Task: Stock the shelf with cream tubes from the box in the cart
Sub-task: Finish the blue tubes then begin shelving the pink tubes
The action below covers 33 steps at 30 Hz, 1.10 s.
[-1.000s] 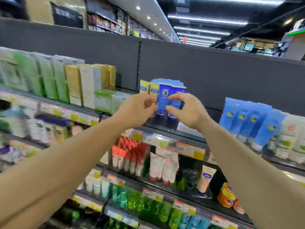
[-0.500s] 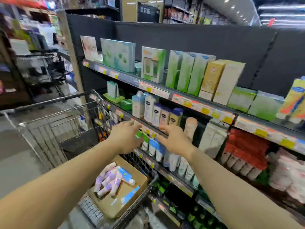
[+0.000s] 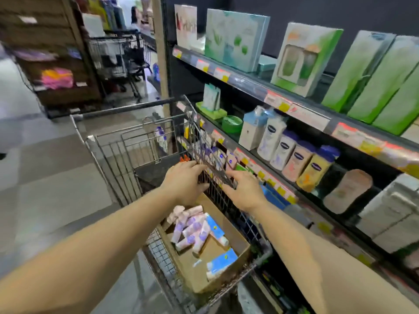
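- where both bare forearms reach forward from the lower corners, the left hand (image 3: 183, 183) hangs palm down over the cart basket, fingers loosely spread and holding nothing.
- the right hand (image 3: 243, 192) is level with it, palm down and empty too, its fingertips (image 3: 231, 174) at the top wire of the cart's shelf-side wall; whether they touch it i cannot tell through the blur.
- below the hands, a cardboard box (image 3: 235, 236) sits open-topped in the near end of the shopping cart (image 3: 118, 152), against the cart's shelf-side wall.
- cream tubes (image 3: 192, 227) lie jumbled in the box's far half, pale pink with purple marks, with a blue and white tube among them; another blue tube (image 3: 223, 261) lies at the near corner, and bare cardboard shows between.
- the cart's far half is open down to its dark floor, and its handle bar (image 3: 122, 108) runs across the far end.
- right of the cart, the shelf (image 3: 281, 191) edges with price tags run just beside the wire wall, leaving only a thin gap.
- lotion bottles (image 3: 297, 159) stand in a row on the middle tier, green cartons (image 3: 371, 75) above.
- left of the cart, open grey floor (image 3: 49, 182) stretches to a second cart (image 3: 118, 57) farther down the aisle.
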Available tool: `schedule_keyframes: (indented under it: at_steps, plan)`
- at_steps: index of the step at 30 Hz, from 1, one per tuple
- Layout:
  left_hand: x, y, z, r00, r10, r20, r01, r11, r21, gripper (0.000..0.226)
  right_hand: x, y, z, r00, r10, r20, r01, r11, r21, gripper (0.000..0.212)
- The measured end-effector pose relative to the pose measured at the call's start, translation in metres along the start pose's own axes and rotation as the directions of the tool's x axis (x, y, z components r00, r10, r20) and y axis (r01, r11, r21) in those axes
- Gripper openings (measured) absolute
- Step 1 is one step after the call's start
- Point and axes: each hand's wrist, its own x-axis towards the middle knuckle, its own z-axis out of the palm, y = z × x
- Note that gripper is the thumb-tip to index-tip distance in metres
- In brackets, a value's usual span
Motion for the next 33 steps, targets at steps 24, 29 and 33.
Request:
schedule_keyframes:
  at_steps: [24,29,33]
  plan:
    - [0.132,-0.050,0.343,0.790,-0.035,0.613,0.257,0.925,-0.279,0.061,0.060,0.151,0.227,0.796,0.468,0.383,-0.549,0.826,0.130,0.039]
    - [0.156,-0.066,0.388,0.841,0.200,0.504,-0.096,0.970,-0.224,0.058,0.055,0.161,0.275,0.759,0.493,0.425,-0.611,0.764,0.206,0.042]
    - [0.165,-0.074,0.414,0.824,0.342,0.452,-0.348,0.935,-0.073,0.045,0.051,0.167,0.299,0.733,0.514,0.446,-0.648,0.726,0.229,0.042]
